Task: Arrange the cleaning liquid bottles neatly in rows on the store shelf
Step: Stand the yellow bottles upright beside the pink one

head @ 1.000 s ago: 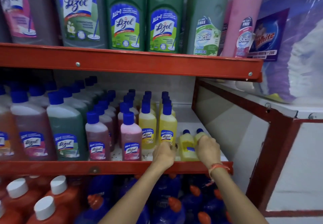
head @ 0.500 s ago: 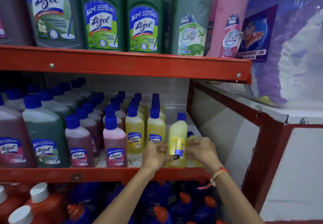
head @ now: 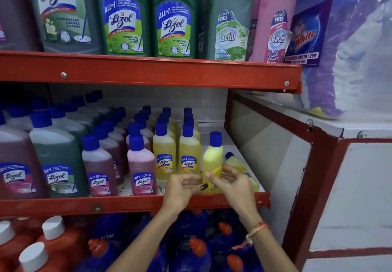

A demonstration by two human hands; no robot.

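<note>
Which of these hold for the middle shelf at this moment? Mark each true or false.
1. A small yellow bottle stands upright between the two hands. True.
2. A second yellow bottle lies tilted to its right. True.
3. The left hand holds a pink bottle. False: the pink bottle stands untouched further left.
4. The caps on the middle shelf are white. False: they are blue.
5. The right hand wears a wrist thread. True.
</note>
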